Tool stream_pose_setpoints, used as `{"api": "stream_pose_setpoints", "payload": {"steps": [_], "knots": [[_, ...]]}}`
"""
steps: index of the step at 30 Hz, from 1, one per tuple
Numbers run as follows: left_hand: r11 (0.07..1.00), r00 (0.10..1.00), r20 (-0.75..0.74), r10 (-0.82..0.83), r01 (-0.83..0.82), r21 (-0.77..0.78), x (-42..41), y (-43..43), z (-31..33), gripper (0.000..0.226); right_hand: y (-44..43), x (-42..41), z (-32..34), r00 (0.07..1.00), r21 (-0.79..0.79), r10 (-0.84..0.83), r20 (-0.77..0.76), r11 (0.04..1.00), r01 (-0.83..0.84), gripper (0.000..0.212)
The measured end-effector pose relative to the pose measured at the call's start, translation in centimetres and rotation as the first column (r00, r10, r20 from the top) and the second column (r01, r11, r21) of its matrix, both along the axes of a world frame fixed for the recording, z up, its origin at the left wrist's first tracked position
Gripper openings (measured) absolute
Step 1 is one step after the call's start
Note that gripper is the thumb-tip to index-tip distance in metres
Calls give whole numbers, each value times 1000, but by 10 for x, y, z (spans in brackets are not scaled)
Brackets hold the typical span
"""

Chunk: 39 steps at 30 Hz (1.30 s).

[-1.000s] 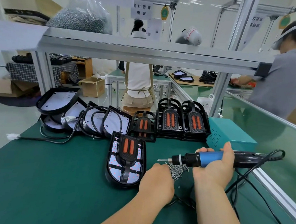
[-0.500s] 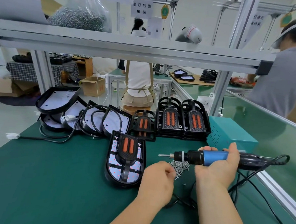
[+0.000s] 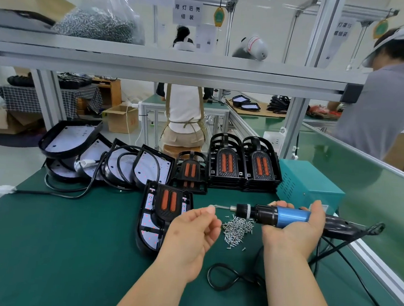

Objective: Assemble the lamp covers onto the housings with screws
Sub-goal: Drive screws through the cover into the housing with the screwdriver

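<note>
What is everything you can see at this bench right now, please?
Lamp under assembly: one, black with orange strips, on the green mat.
Cover stacks: three, black and orange, back centre.
Housings: several, black with white boards, back left.
Loose screws: one pile, silver, on the mat.
Power box: one, teal, back right.
Screw bag: one, clear, upper shelf.
Screwdriver: one, blue and black, in the right hand.
Left hand: fingers curled at the bit tip; a pinched screw cannot be made out.
Right hand: grips the screwdriver.
</note>
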<state>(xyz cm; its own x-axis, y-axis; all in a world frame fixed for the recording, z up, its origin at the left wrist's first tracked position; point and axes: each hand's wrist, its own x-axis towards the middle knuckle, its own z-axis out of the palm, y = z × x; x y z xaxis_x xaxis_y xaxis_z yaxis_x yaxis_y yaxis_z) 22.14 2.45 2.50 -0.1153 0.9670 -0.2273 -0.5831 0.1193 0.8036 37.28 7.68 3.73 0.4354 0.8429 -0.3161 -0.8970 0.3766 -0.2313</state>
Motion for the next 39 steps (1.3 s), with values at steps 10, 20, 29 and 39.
{"api": "stream_pose_setpoints", "payload": {"steps": [10, 20, 29, 39], "knots": [[996, 995, 34, 91, -90, -27, -7, 10, 6, 11, 0, -2, 0, 999, 46, 32, -22, 998, -31, 33], [982, 983, -22, 184, -185, -26, 0, 13, 6, 9, 1, -4, 0, 993, 65, 87, 84, 994, -92, 32], [981, 980, -50, 194, -194, 4, 1, 13, 5, 10, 0, -3, -5, 961, 39, 136, 240, 988, -150, 37], [978, 972, -113, 206, -201, 52, -1, 13, 0, 9, 1, -6, -1, 994, 91, 82, 73, 992, -89, 33]]}}
